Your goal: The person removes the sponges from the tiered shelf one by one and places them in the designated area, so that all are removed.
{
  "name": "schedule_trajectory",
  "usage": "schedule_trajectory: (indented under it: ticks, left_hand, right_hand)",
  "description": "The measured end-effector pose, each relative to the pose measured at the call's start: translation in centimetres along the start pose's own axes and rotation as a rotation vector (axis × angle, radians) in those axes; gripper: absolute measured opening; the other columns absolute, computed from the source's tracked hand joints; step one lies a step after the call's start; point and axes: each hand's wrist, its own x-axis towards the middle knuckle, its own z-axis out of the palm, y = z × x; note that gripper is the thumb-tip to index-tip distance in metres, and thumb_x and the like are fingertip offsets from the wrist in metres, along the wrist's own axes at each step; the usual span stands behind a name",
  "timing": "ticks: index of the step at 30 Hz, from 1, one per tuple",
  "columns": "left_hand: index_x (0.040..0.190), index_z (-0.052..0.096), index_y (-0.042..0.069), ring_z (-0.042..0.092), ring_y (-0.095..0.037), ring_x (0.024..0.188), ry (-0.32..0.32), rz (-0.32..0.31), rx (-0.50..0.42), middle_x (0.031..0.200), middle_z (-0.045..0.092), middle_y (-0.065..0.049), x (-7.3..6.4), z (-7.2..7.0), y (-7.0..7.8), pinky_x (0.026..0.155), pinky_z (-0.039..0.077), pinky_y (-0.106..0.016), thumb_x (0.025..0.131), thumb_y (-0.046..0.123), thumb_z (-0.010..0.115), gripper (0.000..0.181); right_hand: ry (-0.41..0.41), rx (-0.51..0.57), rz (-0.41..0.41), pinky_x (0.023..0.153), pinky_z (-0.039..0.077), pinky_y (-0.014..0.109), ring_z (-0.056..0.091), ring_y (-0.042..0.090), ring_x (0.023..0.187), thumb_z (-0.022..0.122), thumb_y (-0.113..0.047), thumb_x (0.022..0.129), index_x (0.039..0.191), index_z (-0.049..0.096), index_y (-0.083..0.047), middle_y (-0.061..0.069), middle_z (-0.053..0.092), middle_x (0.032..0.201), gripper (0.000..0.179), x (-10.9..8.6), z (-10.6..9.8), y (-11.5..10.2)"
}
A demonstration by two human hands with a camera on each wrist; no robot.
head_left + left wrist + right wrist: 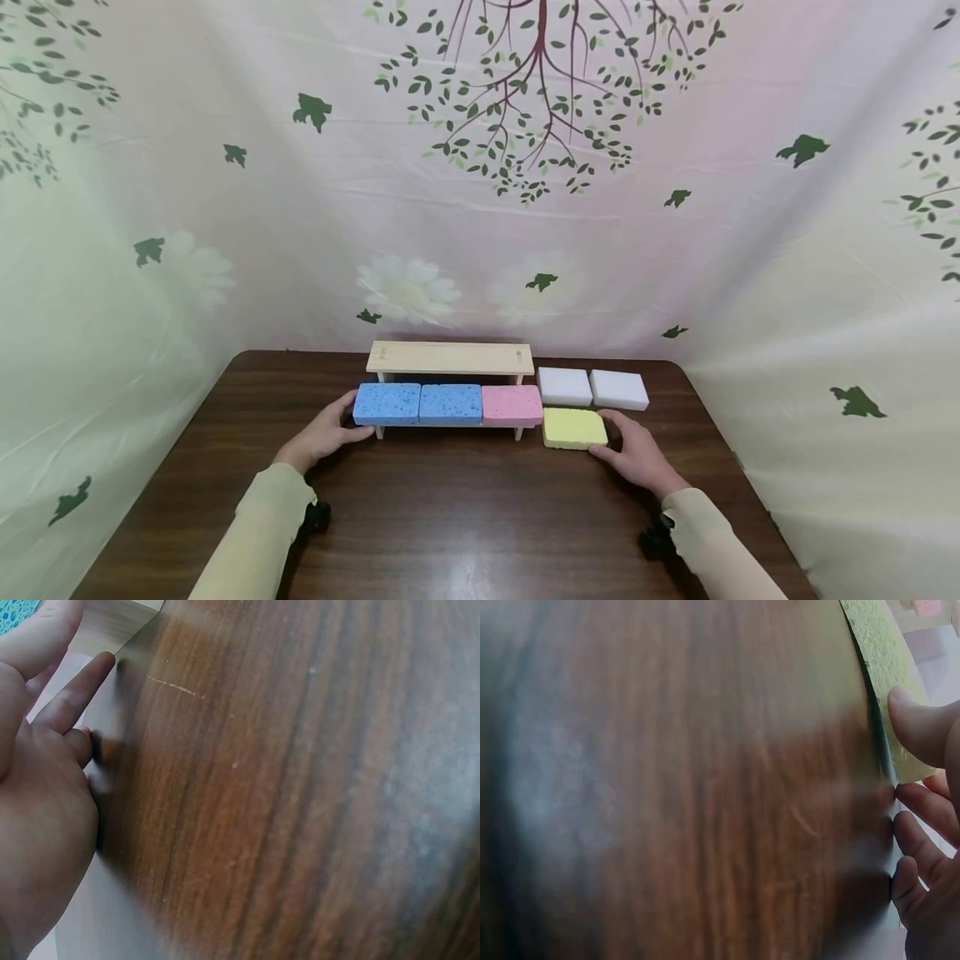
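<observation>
Yellow sponge, right of centre, lies broad face up, long axis running left-right across the frame. The right hand pinches its right end: the step in hand, I judge. My next move calls for a level, steady grip. The left hand, well apart, touches the front shelf, centre; whether it grips, I cannot tell. White sponges lie farther back, right.

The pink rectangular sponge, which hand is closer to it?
The right hand: it holds the yellow rectangular sponge, just right of the pink sponge. The left hand is farther off, at the row's far left end, with two blue speckled rectangular sponges in between.
</observation>
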Motion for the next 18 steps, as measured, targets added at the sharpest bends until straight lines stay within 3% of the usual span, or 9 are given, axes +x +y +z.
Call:
schedule_trajectory:
  ticks: [5, 18]
  left_hand:
    - [0.164, 0.027, 0.002, 0.029, -0.047, 0.153, -0.012, 0.015, -0.004, 0.164, 0.037, -0.026, -0.15, 0.18, -0.01, 0.123, 0.022, -0.068, 0.095, 0.018, 0.08, 0.088]
    - [0.163, 0.029, 0.003, 0.031, -0.047, 0.152, -0.004, 0.024, -0.014, 0.163, 0.04, -0.025, -0.05, -0.22, 0.15, 0.122, 0.022, -0.068, 0.093, 0.019, 0.082, 0.089]
  right_hand:
    - [-0.012, -0.018, 0.01, 0.087, 0.054, 0.051, 0.064, 0.029, 0.105, 0.084, -0.03, 0.092, 0.145, 0.054, 0.0, 0.019, 0.066, 0.13, 0.067, 0.02, 0.39, 0.1]
    - [-0.033, -0.041, -0.024, 0.092, 0.054, 0.055, 0.063, 0.034, 0.11, 0.081, -0.024, 0.094, 0.147, 0.051, 0.004, 0.025, 0.06, 0.139, 0.067, 0.79, 0.53, 0.08]
